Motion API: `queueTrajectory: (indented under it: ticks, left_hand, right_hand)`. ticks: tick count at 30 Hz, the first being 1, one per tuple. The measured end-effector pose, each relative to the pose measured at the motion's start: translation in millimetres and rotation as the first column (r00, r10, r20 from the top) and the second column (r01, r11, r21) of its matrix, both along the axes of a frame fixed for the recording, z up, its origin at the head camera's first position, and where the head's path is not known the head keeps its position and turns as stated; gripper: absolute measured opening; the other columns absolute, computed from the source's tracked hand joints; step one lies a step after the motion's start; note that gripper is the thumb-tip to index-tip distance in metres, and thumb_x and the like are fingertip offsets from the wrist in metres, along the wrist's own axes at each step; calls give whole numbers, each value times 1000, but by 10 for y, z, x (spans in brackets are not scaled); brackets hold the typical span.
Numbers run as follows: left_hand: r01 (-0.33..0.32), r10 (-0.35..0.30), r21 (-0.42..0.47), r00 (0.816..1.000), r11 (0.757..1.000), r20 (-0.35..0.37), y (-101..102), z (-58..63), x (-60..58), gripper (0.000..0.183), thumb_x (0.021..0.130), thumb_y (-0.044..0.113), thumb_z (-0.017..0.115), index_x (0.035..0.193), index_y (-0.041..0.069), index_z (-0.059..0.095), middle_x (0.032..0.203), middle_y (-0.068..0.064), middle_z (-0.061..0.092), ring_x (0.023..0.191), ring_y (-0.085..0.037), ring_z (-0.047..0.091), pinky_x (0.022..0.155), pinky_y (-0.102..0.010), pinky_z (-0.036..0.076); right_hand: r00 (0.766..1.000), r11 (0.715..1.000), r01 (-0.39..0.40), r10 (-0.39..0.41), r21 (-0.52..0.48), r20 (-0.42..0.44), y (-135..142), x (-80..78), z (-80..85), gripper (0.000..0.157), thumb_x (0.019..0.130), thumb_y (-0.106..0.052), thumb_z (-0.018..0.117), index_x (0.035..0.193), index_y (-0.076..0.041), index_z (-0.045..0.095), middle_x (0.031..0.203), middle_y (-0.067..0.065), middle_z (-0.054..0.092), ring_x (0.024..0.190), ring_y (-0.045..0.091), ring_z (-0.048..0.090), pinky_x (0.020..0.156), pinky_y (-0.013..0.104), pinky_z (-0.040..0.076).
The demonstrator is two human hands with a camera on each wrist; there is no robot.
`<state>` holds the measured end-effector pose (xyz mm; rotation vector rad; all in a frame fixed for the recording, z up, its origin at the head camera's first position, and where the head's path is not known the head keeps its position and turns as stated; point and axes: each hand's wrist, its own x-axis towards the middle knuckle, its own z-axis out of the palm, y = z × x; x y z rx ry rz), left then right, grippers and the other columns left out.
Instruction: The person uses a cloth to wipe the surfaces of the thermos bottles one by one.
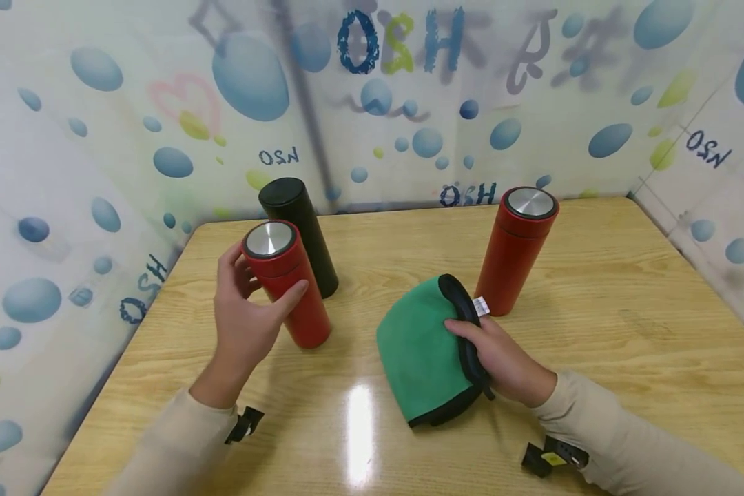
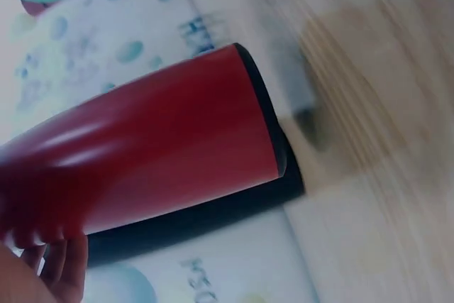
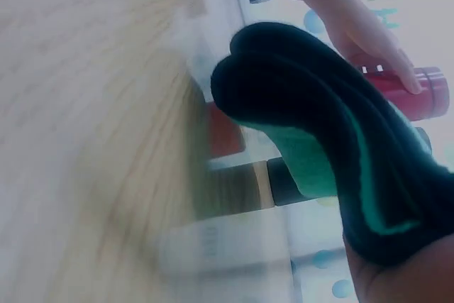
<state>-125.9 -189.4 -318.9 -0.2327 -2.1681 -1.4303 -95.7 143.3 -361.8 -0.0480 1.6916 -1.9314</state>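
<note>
A red thermos with a silver-topped lid (image 1: 297, 296) is in the grip of my left hand (image 1: 248, 313), thumb across the near side and fingers round the left. Its dark-rimmed base shows in the left wrist view; I cannot tell whether it touches the table. My right hand (image 1: 508, 362) pinches a folded green cloth with black edging (image 1: 418, 351), thumb on top, beside a small white tag. The right wrist view shows the folded black edges close up. Another red thermos (image 1: 511, 265) stands just beyond the cloth. A black thermos (image 1: 310, 241) stands behind the held one.
The wooden table (image 1: 626, 331) reaches back to a wall covering with blue drops and lettering (image 1: 378, 138). Similar covering lines the left and right sides. Black camera mounts (image 1: 539, 460) are strapped at both wrists.
</note>
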Motion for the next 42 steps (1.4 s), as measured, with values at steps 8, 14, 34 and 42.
queueTrajectory:
  ticks: [8,14,34,42]
  left_hand:
    - [150,-148,-45,988,988,32,371,5,61,81,76,10,86,144,16,42,128,-1,62,110,-14,60,85,-23,52]
    - [260,-254,-45,961,965,107,704,4,44,84,76,19,88,144,22,39,124,1,64,108,-16,61,82,-38,57]
    - [500,-481,-75,857,863,185,1173,-43,111,88,76,25,89,146,22,35,136,7,57,120,-12,57,86,-32,58]
    - [534,-522,-186,845,825,112,1169,-60,93,113,74,21,90,156,26,13,133,-3,57,118,-18,60,86,-33,60]
  right_hand:
    - [976,979,195,-187,57,-116,-27,-10,43,52,104,-36,49,141,-2,37,123,0,60,108,8,62,95,25,50]
    - [954,955,273,-254,115,-158,-23,-16,27,52,104,-39,49,136,1,44,118,-1,66,102,4,65,90,23,54]
    - [791,910,411,-330,49,-515,-38,207,-27,47,109,-26,36,139,9,45,136,26,54,111,-9,57,93,10,48]
    - [770,942,335,-264,17,-581,-23,262,-80,43,107,-14,38,139,14,42,136,31,52,114,-8,56,94,11,47]
